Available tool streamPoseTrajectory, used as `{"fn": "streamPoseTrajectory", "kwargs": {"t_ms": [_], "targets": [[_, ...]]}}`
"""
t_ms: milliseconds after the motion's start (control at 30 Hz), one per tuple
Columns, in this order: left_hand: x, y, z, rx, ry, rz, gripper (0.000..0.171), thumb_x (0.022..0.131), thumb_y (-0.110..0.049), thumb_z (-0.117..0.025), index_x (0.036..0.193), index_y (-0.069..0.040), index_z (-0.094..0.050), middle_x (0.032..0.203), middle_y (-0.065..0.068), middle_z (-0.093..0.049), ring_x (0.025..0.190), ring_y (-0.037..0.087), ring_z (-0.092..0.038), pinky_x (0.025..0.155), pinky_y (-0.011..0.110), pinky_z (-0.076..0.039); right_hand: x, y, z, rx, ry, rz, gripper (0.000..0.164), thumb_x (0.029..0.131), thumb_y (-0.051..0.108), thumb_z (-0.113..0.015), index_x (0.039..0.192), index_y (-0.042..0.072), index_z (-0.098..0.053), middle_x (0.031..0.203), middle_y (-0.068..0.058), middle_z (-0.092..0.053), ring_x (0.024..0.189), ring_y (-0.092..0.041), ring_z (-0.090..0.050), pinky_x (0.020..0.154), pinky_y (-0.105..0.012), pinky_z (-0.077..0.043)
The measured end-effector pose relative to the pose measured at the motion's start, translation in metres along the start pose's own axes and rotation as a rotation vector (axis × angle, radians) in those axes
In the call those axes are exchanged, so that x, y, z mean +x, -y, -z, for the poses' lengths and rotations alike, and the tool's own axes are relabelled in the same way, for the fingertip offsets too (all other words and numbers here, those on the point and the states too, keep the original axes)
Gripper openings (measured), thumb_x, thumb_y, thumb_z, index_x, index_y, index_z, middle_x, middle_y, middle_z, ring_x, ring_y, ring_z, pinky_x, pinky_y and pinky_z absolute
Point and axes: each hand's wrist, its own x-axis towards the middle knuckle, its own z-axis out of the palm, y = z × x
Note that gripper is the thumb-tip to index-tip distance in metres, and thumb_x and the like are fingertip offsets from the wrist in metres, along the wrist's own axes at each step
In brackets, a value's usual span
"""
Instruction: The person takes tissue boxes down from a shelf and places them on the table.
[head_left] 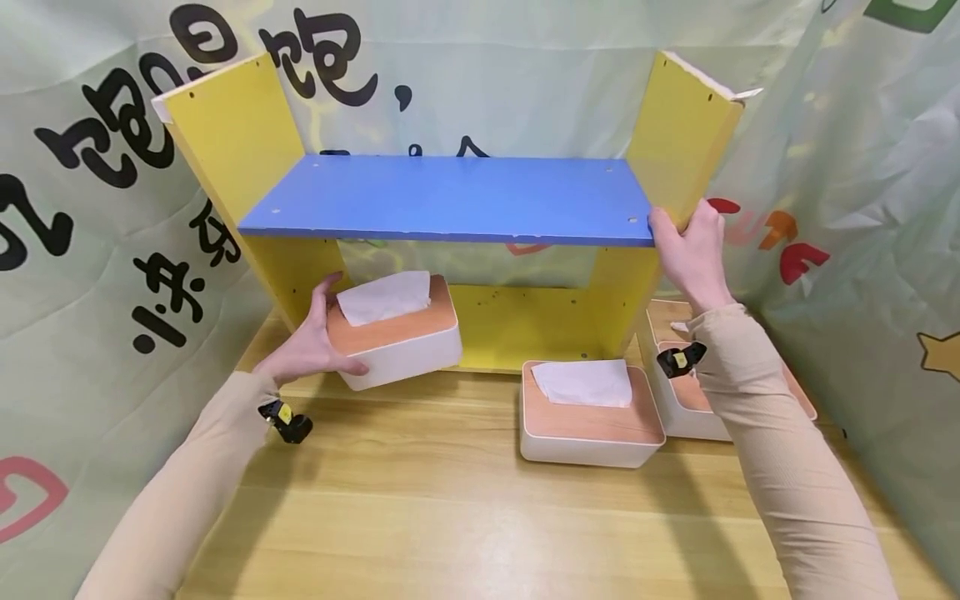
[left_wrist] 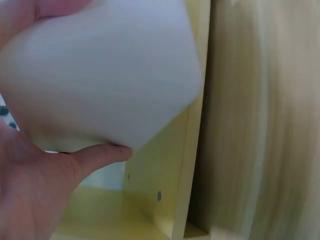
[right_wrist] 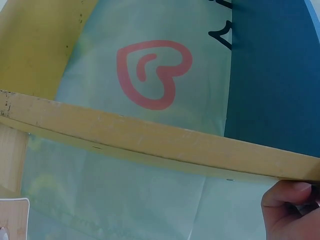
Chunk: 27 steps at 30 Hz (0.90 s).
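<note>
My left hand (head_left: 307, 346) grips one end of a white tissue box (head_left: 408, 357) with a wood-look lid and a tissue sticking out. The box is tilted in front of the lower compartment of a yellow and blue shelf (head_left: 450, 200). In the left wrist view the white box (left_wrist: 110, 75) fills much of the frame, with a digit along its edge. My right hand (head_left: 693, 258) holds the shelf's right yellow side panel (head_left: 678, 137), where it meets the blue board. The right wrist view shows the fingers (right_wrist: 282, 197) at the panel's edge (right_wrist: 150, 135).
A second tissue box (head_left: 592, 425) rests on the wooden table (head_left: 450, 517), in front of the shelf's right part. More boxes (head_left: 686, 408) stand at the far right, partly behind my right forearm. A printed cloth (head_left: 510, 75) hangs behind and at both sides.
</note>
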Motion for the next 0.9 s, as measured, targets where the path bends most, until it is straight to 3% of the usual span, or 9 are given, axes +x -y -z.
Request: {"fn": "streamPoseTrajectory", "kwargs": {"t_ms": [133, 233, 300, 500, 700, 900], "targets": [[-0.006, -0.003, -0.01, -0.03, 0.036, -0.052, 0.141, 0.062, -0.011, -0.094, 0.157, -0.029, 0.009, 0.152, 0.02, -0.026, 0.135, 0.034, -0.036, 0.111, 0.03, -0.038, 0.0, -0.001, 0.0, -0.008, -0.003, -0.001, 0.02, 0.098, 0.035, -0.05, 0.1, 0.016, -0.055, 0.088, 0.007, -0.054, 0.082, -0.004, -0.058, 0.066, -0.016, -0.046], [-0.013, -0.004, -0.018, -0.045, 0.05, -0.072, 0.141, 0.062, -0.011, -0.093, 0.156, -0.032, 0.009, 0.152, 0.02, -0.025, 0.134, 0.034, -0.038, 0.101, 0.014, -0.039, 0.0, -0.001, -0.001, -0.009, -0.005, 0.013, 0.02, 0.098, 0.034, -0.051, 0.099, 0.015, -0.055, 0.088, 0.007, -0.055, 0.081, -0.003, -0.058, 0.065, -0.016, -0.046], [-0.018, -0.006, -0.023, -0.045, 0.055, -0.078, 0.141, 0.062, -0.012, -0.094, 0.156, -0.033, 0.009, 0.153, 0.02, -0.022, 0.135, 0.035, -0.038, 0.103, 0.019, -0.041, 0.0, -0.002, -0.001, -0.009, -0.005, 0.014, 0.02, 0.098, 0.034, -0.051, 0.1, 0.014, -0.055, 0.089, 0.007, -0.055, 0.081, -0.003, -0.058, 0.066, -0.016, -0.046], [-0.026, -0.016, -0.039, -0.059, 0.089, -0.114, 0.142, 0.06, -0.014, -0.095, 0.156, -0.038, 0.007, 0.153, 0.017, -0.021, 0.132, 0.037, -0.041, 0.106, 0.054, -0.043, 0.0, 0.0, 0.002, -0.007, -0.005, -0.004, 0.022, 0.098, 0.035, -0.05, 0.103, 0.014, -0.055, 0.09, 0.008, -0.054, 0.084, -0.006, -0.058, 0.068, -0.016, -0.046], [-0.03, -0.016, -0.053, -0.04, 0.118, -0.169, 0.142, 0.057, -0.016, -0.095, 0.157, -0.03, 0.004, 0.15, 0.016, -0.025, 0.133, 0.035, -0.04, 0.108, 0.053, -0.042, 0.0, 0.0, 0.001, -0.016, -0.016, 0.019, 0.019, 0.097, 0.034, -0.051, 0.096, 0.016, -0.054, 0.086, 0.007, -0.053, 0.08, -0.005, -0.056, 0.064, -0.018, -0.043], [-0.033, -0.01, -0.065, -0.063, 0.151, -0.166, 0.142, 0.056, -0.016, -0.095, 0.157, -0.028, 0.004, 0.152, 0.016, -0.022, 0.134, 0.038, -0.039, 0.107, 0.053, -0.043, 0.0, 0.0, 0.001, -0.016, -0.028, 0.042, 0.017, 0.097, 0.032, -0.051, 0.09, 0.016, -0.052, 0.08, 0.006, -0.051, 0.077, -0.007, -0.053, 0.061, -0.022, -0.039]]}}
